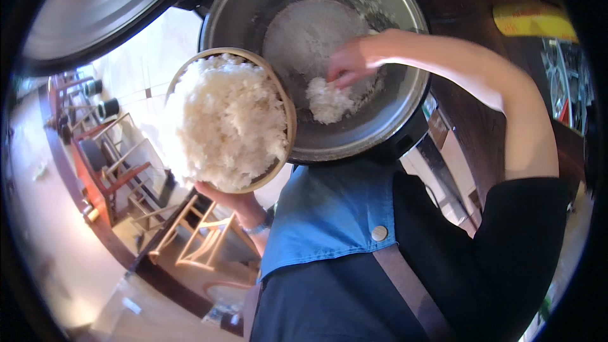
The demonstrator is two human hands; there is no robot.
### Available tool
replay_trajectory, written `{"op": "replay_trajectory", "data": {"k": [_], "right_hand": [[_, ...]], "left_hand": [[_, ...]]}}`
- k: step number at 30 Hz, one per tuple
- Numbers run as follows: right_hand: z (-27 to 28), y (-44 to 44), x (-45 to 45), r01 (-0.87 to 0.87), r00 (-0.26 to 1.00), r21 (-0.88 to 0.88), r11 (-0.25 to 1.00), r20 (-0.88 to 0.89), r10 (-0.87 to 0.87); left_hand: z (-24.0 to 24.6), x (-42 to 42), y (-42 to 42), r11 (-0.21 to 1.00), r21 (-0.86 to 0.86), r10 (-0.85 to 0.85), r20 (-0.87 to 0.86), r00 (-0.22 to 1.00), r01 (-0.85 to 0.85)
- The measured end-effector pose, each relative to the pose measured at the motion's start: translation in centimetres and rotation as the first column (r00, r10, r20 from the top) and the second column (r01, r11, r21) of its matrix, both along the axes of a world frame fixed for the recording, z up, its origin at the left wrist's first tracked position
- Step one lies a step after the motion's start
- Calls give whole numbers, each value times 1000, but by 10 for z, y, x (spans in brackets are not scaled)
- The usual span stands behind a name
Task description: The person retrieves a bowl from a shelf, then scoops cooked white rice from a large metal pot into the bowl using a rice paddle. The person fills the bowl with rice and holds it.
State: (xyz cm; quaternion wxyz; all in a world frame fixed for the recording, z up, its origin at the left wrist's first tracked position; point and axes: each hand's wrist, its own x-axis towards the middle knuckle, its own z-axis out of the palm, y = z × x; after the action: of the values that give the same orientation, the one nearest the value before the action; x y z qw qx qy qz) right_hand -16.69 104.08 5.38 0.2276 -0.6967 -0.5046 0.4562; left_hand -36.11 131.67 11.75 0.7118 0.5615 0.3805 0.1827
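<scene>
A round bowl (290, 118) heaped with cooked white rice (228, 118) rests on my left hand (228, 197), whose fingers grip its lower rim; the bowl overlaps the left edge of a large metal cooking pot (351, 145). Inside the pot, my right hand (349, 64) reaches down with bent fingers at a small clump of rice (330, 102). The hand is blurred, and whether it grips any rice is unclear. Loose grains cling to the pot's upper right wall and lie on its bottom.
A shiny round lid (109, 4) stands raised at the upper left. On the dark wooden surface (465, 4) at the right lies a yellow package (534, 21). Wooden chairs (204, 237) and a reddish wooden frame (95, 175) stand on the floor at the left.
</scene>
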Motion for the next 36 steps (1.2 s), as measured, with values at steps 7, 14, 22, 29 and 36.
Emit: {"op": "replay_trajectory", "data": {"k": [7,14,22,29,36], "right_hand": [[155,-43,-7,587,809,-57,807,31,-586],[185,33,-81,458,539,475,751,524,-660],[126,93,-139,352,358,267,897,847,-393],[176,59,-103,450,762,354,820,327,-559],[158,53,-98,574,687,333,748,301,-662]], "left_hand": [[-13,-1,18,982,-187,66,219,973,-25],[-13,0,7,976,-215,76,283,956,-14],[-16,-3,6,967,-250,35,287,957,39],[-18,-1,8,958,-283,51,320,946,44],[-17,-1,9,969,-244,33,308,951,46]]}}
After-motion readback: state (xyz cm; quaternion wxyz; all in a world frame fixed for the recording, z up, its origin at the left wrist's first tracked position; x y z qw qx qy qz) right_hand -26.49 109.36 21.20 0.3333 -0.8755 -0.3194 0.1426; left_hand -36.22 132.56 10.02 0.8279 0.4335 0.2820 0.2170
